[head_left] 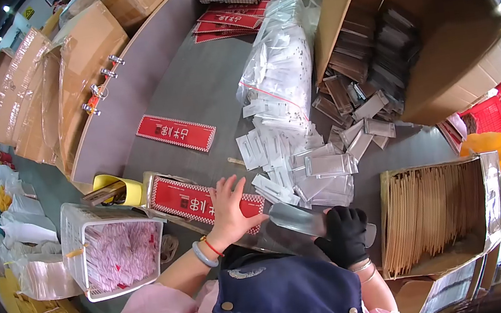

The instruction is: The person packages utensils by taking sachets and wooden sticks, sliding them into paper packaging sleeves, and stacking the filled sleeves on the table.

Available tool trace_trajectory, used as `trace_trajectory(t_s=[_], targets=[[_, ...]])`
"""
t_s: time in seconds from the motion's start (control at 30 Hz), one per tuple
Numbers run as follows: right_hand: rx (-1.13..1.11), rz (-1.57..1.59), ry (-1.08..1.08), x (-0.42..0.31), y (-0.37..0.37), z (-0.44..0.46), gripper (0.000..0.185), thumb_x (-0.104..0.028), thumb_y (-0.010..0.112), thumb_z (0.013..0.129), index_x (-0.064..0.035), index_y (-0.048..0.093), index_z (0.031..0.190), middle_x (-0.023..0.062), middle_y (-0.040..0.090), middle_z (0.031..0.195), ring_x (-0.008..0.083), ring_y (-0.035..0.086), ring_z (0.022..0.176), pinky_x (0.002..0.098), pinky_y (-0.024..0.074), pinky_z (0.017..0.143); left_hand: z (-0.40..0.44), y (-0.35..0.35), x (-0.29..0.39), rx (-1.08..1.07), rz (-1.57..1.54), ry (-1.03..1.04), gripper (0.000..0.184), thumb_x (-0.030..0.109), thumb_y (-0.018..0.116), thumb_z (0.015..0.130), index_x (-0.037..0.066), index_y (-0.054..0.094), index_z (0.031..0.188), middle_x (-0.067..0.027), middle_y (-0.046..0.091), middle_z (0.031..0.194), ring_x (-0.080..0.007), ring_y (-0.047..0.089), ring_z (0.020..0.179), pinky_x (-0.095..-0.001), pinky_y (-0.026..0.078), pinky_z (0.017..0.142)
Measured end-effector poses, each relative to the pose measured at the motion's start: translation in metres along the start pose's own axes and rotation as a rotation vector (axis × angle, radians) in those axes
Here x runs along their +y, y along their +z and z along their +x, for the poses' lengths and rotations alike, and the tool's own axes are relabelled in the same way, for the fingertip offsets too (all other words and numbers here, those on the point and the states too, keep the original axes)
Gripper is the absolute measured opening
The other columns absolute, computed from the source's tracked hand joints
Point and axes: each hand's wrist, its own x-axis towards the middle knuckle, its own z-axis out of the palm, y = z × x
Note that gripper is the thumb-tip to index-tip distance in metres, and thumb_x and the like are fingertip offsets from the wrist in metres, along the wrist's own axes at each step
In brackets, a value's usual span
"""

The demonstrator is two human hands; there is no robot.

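My left hand (231,210) is open, its fingers spread over a red printed sleeve (183,200) with a checkered border at the table's front edge. Its thumb tip is at the near end of a clear plastic case (293,218); whether they touch I cannot tell. My right hand (345,237), in a black fingerless glove, grips the case from its other end. Beyond the hands lie small white packets (272,153) and several more clear plastic cases (327,165) in a loose heap. Another red sleeve (176,132) lies flat farther back.
A tall carton (462,84) with dark clear cases stands at the back right. Wooden sticks (432,212) fill a box at right. On the left are a white basket (74,256) of paper packets and a yellow container (131,188). A bag of packets (281,51) lies behind.
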Motion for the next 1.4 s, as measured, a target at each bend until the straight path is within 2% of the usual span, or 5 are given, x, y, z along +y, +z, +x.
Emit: trace_trajectory(t_s=[0.77, 0.83, 1.0, 1.23, 1.4], targets=[[-0.04, 0.214, -0.117, -0.033, 0.064, 0.027, 0.063, -0.04, 0.082, 0.066, -0.0094, 0.057, 0.115, 0.01, 0.059, 0.107, 0.0299, 0.055, 0.102, 0.0474, 0.0365, 0.089, 0.011, -0.008, -0.002, -0.225, -0.06, -0.027, 0.098, 0.04, 0.089, 0.062, 0.004, 0.043, 0.14, -0.0208, 0.047, 0.14, -0.0433, 0.038, 0.133, -0.07, 0.02, 0.106], [0.098, 0.2, -0.079, -0.024, 0.05, 0.023, 0.063, -0.039, 0.082, 0.067, -0.0102, 0.058, 0.118, 0.0097, 0.059, 0.11, 0.0293, 0.055, 0.102, 0.0469, 0.0372, 0.09, 0.046, -0.003, -0.002, -0.077, -0.318, 0.028, 0.07, 0.039, 0.085, 0.069, -0.001, 0.057, 0.118, -0.0199, 0.065, 0.109, -0.0376, 0.063, 0.103, -0.0517, 0.049, 0.089], [0.249, 0.129, 0.197, 0.033, 0.008, -0.005, 0.049, -0.023, 0.081, 0.071, -0.0072, 0.061, 0.112, 0.0131, 0.062, 0.112, 0.0339, 0.057, 0.105, 0.0437, 0.0425, 0.092, 0.138, 0.04, 0.008, -0.202, -0.014, -0.275, 0.049, 0.041, 0.076, 0.076, 0.0, 0.06, 0.097, -0.0207, 0.067, 0.097, -0.0398, 0.066, 0.091, -0.0482, 0.052, 0.079], [0.595, 0.012, 0.705, 0.155, -0.036, -0.115, 0.038, -0.006, 0.074, 0.079, 0.0008, 0.061, 0.114, 0.0175, 0.063, 0.113, 0.0332, 0.06, 0.108, 0.0403, 0.0466, 0.097, 0.132, 0.039, 0.003, -0.201, -0.14, -0.152, 0.021, 0.021, 0.071, 0.078, 0.003, 0.064, 0.088, -0.0162, 0.066, 0.086, -0.0364, 0.066, 0.082, -0.0475, 0.052, 0.073], [0.333, -0.363, 0.961, 0.218, -0.037, -0.166, 0.029, -0.014, 0.066, 0.085, -0.0013, 0.063, 0.111, 0.0196, 0.064, 0.112, 0.0357, 0.062, 0.105, 0.0412, 0.0496, 0.092, 0.125, 0.045, 0.045, -0.138, -0.318, 0.185, 0.014, 0.015, 0.074, 0.078, 0.006, 0.066, 0.082, -0.0125, 0.062, 0.08, -0.0336, 0.062, 0.078, -0.0451, 0.049, 0.07]])
